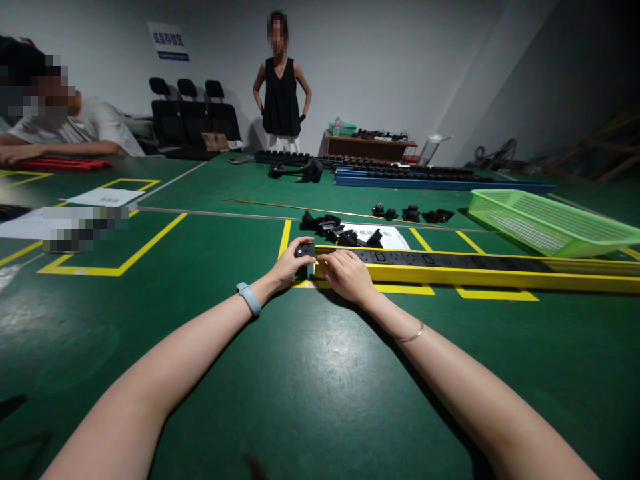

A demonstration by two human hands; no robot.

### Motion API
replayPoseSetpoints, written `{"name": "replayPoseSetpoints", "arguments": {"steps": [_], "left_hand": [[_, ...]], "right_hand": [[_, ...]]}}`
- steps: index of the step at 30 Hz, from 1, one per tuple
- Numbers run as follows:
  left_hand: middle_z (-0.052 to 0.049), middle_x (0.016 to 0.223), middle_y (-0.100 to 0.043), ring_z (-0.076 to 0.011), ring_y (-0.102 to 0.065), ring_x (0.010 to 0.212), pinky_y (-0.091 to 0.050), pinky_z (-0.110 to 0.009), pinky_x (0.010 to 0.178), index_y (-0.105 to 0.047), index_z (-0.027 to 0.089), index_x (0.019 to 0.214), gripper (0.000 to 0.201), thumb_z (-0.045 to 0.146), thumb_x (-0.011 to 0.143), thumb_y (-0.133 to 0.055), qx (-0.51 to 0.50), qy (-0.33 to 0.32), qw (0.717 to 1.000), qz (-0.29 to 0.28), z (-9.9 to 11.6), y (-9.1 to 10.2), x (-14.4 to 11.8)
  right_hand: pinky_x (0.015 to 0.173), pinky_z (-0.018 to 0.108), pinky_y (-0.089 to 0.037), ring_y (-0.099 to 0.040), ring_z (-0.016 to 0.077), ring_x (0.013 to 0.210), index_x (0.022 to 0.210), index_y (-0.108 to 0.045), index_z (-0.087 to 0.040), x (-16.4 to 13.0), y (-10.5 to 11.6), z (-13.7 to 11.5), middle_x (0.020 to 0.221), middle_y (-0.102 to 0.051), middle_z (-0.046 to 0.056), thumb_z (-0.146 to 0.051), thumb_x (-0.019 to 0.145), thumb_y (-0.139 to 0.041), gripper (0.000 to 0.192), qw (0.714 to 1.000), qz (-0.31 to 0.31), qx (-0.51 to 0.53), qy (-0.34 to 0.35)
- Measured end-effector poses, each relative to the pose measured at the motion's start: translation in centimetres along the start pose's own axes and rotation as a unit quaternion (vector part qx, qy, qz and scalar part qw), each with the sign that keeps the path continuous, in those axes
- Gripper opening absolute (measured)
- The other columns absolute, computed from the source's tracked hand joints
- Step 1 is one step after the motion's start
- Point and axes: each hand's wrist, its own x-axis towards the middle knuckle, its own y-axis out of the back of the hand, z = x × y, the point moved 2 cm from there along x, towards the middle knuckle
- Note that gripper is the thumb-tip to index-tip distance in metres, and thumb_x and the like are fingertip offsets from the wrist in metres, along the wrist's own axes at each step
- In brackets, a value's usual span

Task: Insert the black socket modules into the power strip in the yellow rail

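A long yellow rail lies across the table's right side, with a row of black socket modules set in its channel. At its left end, my left hand grips a black socket module between thumb and fingers. The module sits against or just beside the rail's end; I cannot tell whether it is inside the channel. My right hand rests over the same end of the rail, fingers closed on its edge, the fingertips close to the held module. Several loose black modules lie just behind my hands.
A green basket stands behind the rail at right. Blue rails and more black parts lie farther back, along with a thin rod. One person sits at left by red rails; another person stands beyond the table.
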Motion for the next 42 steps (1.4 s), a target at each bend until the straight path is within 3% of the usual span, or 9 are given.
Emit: {"name": "replayPoseSetpoints", "arguments": {"steps": [4, 15, 23, 29, 42], "left_hand": [[-0.004, 0.108, -0.057, -0.0152, -0.053, 0.087, -0.041, -0.023, 0.068, -0.057, 0.021, 0.116, 0.054, 0.023, 0.064, -0.070, -0.012, 0.024, 0.999, -0.022, 0.34, -0.21, -0.16], [-0.005, 0.113, -0.055, -0.0160, -0.052, 0.090, -0.042, -0.023, 0.066, -0.056, 0.023, 0.118, 0.054, 0.019, 0.065, -0.065, 0.002, 0.019, 0.999, -0.031, 0.40, -0.12, -0.22], [-0.005, 0.116, -0.054, -0.0196, -0.051, 0.100, -0.043, -0.028, 0.081, -0.057, 0.023, 0.118, 0.052, 0.020, 0.067, -0.064, 0.031, -0.005, 0.999, -0.038, 0.29, -0.05, -0.25], [-0.005, 0.119, -0.053, -0.0212, -0.049, 0.110, -0.035, -0.034, 0.099, -0.058, 0.022, 0.117, 0.050, 0.020, 0.067, -0.063, 0.046, -0.020, 0.998, -0.040, 0.13, 0.02, -0.20], [-0.006, 0.121, -0.053, -0.0218, -0.048, 0.113, -0.033, -0.036, 0.102, -0.055, 0.023, 0.119, 0.053, 0.019, 0.068, -0.062, 0.043, -0.029, 0.998, -0.045, 0.10, -0.02, -0.28]], "right_hand": [[0.082, 0.035, -0.040, -0.057, 0.0212, 0.086, 0.107, -0.058, -0.016, 0.00, 0.09, 0.00, 0.090, -0.066, 0.008, -0.020, 0.093, -0.043, 0.020, 1.000, -0.004, -0.004, 0.002], [0.081, 0.035, -0.040, -0.056, 0.0206, 0.083, 0.104, -0.059, -0.016, 0.06, 0.11, -0.11, 0.086, -0.065, 0.007, -0.019, 0.092, -0.044, 0.020, 1.000, -0.009, -0.003, 0.000], [0.082, 0.035, -0.040, -0.056, 0.0207, 0.084, 0.104, -0.059, -0.016, -0.01, 0.12, -0.03, 0.087, -0.065, 0.007, -0.020, 0.092, -0.044, 0.019, 1.000, -0.012, -0.006, -0.001], [0.083, 0.035, -0.040, -0.056, 0.0205, 0.085, 0.104, -0.059, -0.016, -0.02, 0.12, -0.09, 0.088, -0.066, 0.007, -0.020, 0.093, -0.044, 0.019, 1.000, -0.013, -0.010, -0.002], [0.082, 0.035, -0.040, -0.057, 0.0210, 0.084, 0.104, -0.059, -0.017, -0.04, 0.03, 0.01, 0.087, -0.066, 0.007, -0.020, 0.092, -0.044, 0.019, 1.000, -0.006, -0.005, -0.001]]}}
